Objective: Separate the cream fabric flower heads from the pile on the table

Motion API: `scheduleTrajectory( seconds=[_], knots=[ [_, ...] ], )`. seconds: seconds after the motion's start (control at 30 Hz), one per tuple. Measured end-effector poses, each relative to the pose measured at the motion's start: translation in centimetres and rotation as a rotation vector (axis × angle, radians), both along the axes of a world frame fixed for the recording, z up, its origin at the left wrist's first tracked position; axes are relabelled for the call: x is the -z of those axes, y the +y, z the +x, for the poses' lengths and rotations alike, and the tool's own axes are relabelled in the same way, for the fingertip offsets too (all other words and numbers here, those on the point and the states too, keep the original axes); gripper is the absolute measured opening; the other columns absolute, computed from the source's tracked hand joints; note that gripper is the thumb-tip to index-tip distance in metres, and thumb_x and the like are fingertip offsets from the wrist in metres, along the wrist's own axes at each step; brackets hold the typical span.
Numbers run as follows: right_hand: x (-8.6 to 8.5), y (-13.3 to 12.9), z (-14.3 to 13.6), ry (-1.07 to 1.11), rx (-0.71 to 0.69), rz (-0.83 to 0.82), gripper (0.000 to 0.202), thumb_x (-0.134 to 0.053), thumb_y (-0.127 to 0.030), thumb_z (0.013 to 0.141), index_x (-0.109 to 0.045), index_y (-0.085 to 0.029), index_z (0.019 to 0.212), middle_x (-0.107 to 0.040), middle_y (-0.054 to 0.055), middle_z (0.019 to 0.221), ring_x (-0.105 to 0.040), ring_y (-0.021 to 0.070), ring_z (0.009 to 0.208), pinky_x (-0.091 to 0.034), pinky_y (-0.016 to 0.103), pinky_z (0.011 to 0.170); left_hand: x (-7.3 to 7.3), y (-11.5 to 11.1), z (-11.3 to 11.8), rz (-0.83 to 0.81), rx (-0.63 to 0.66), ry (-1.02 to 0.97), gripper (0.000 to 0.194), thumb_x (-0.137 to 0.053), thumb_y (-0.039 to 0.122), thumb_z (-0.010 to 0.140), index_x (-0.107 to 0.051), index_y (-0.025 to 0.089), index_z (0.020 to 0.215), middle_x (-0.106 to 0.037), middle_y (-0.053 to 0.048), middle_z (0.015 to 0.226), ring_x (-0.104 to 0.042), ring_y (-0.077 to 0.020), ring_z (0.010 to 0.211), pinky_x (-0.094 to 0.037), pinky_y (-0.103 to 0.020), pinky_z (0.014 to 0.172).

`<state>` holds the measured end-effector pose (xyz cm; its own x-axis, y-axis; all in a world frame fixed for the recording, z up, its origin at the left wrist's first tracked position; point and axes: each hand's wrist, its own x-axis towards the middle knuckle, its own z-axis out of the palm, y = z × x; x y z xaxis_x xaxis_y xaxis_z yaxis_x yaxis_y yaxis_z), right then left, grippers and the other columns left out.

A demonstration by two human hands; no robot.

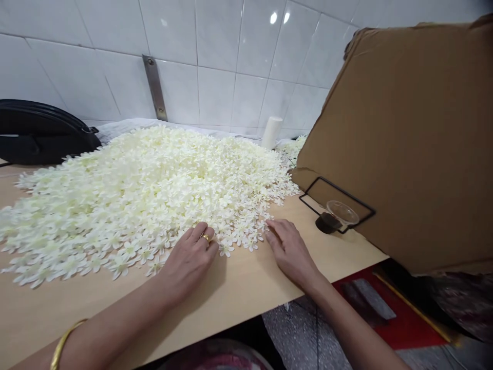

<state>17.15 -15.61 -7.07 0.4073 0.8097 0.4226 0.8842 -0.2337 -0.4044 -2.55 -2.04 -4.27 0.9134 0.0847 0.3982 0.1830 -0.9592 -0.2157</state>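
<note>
White flowers: one big loose heap on the table, left and middle.
Done or left: most seem loose; can't tell how many are done.
Left hand: fingers curled at the heap's near edge; can't tell if gripping.
Right hand: fingers bent by its right edge; can't tell either.
Edges: bag far left, cardboard right.
Room: near strip.

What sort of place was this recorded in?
Likely an indoor workroom, though little of it shows: a heap of loose white flowers, seemingly artificial, spreads over a pale table against a tiled wall.
</note>
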Motion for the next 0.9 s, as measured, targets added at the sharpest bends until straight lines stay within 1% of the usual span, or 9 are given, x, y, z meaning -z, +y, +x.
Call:
scheduleTrajectory(
  seconds=[0.13, 0.2, 0.3, 0.37, 0.43, 0.57, 0.7, 0.8, 0.9],
  knots=[
    [0.4, -0.1, -0.7, -0.102, 0.050, -0.088, 0.030, -0.042, -0.023, 0.084, -0.050, -0.017, 0.113, -0.053, 0.012, 0.106, -0.046, 0.0263, 0.100, -0.041, 0.044, 0.082, 0.2, 0.2, 0.4, -0.097, 0.000, -0.047, 0.024, -0.040, -0.005, 0.074, -0.050, 0.014, 0.064, -0.051, -0.008, 0.072, -0.045, -0.0219, 0.077, -0.042, -0.033, 0.062],
    [0.5, 0.0, -0.8, -0.117, 0.051, -0.098, 0.030, -0.042, -0.023, 0.084, -0.049, -0.017, 0.113, -0.052, 0.012, 0.106, -0.046, 0.0261, 0.099, -0.042, 0.043, 0.081, -0.2, 0.3, 0.3, -0.205, -0.027, -0.102, 0.024, -0.037, -0.002, 0.077, -0.048, 0.015, 0.065, -0.049, -0.007, 0.071, -0.044, -0.0215, 0.077, -0.041, -0.032, 0.062],
    [0.7, 0.1, -0.7, -0.125, 0.059, -0.092, 0.030, -0.041, -0.023, 0.085, -0.049, -0.018, 0.114, -0.052, 0.012, 0.106, -0.046, 0.0259, 0.099, -0.042, 0.043, 0.080, -1.1, 0.5, -0.3, -0.391, -0.070, -0.195, 0.020, -0.035, 0.007, 0.084, -0.046, 0.016, 0.070, -0.048, -0.005, 0.069, -0.043, -0.0207, 0.078, -0.041, -0.031, 0.061],
    [0.8, 0.0, -0.7, -0.126, 0.069, -0.085, 0.031, -0.040, -0.024, 0.086, -0.048, -0.016, 0.114, -0.052, 0.013, 0.106, -0.046, 0.0263, 0.099, -0.042, 0.043, 0.081, -1.4, 0.6, -0.9, -0.465, -0.073, -0.211, 0.018, -0.035, 0.011, 0.086, -0.048, 0.016, 0.074, -0.049, -0.004, 0.071, -0.042, -0.0198, 0.079, -0.041, -0.031, 0.063],
    [0.9, 0.0, -0.6, -0.123, 0.076, -0.083, 0.032, -0.039, -0.025, 0.086, -0.047, -0.015, 0.115, -0.052, 0.013, 0.107, -0.045, 0.0268, 0.099, -0.041, 0.044, 0.081, -1.5, 0.6, -1.4, -0.455, -0.057, -0.179, 0.016, -0.037, 0.011, 0.085, -0.051, 0.016, 0.079, -0.051, -0.006, 0.077, -0.042, -0.0204, 0.083, -0.042, -0.033, 0.067],
    [1.1, 0.0, -0.6, -0.133, 0.081, -0.089, 0.031, -0.040, -0.026, 0.086, -0.048, -0.015, 0.114, -0.052, 0.013, 0.106, -0.045, 0.0269, 0.100, -0.040, 0.044, 0.083, -1.0, 0.0, -1.2, -0.294, -0.071, -0.055, 0.013, -0.044, 0.011, 0.080, -0.056, 0.014, 0.078, -0.052, -0.010, 0.084, -0.042, -0.0255, 0.092, -0.043, -0.039, 0.072],
    [0.8, 0.0, -0.6, -0.118, 0.084, -0.097, 0.030, -0.039, -0.026, 0.086, -0.049, -0.016, 0.113, -0.052, 0.012, 0.106, -0.045, 0.0251, 0.100, -0.039, 0.041, 0.084, -0.3, -0.6, 0.1, -0.224, -0.092, 0.079, 0.019, -0.041, 0.004, 0.078, -0.055, 0.013, 0.070, -0.053, -0.010, 0.080, -0.045, -0.0245, 0.086, -0.044, -0.038, 0.071],
    [0.4, 0.0, -0.7, -0.081, 0.107, -0.102, 0.030, -0.039, -0.024, 0.086, -0.049, -0.016, 0.113, -0.052, 0.011, 0.107, -0.045, 0.0242, 0.099, -0.038, 0.038, 0.085, 0.3, -0.5, 0.8, -0.207, -0.093, 0.055, 0.026, -0.035, -0.004, 0.075, -0.054, 0.013, 0.068, -0.054, -0.010, 0.081, -0.045, -0.0239, 0.086, -0.043, -0.037, 0.071],
    [0.1, 0.0, -0.8, -0.042, 0.135, -0.095, 0.030, -0.040, -0.024, 0.086, -0.050, -0.016, 0.112, -0.052, 0.010, 0.106, -0.044, 0.0239, 0.099, -0.038, 0.037, 0.085, 0.4, -0.1, 0.9, -0.281, -0.080, -0.021, 0.030, -0.030, -0.003, 0.077, -0.052, 0.015, 0.064, -0.053, -0.009, 0.078, -0.046, -0.0222, 0.082, -0.041, -0.034, 0.067]
  ],
)
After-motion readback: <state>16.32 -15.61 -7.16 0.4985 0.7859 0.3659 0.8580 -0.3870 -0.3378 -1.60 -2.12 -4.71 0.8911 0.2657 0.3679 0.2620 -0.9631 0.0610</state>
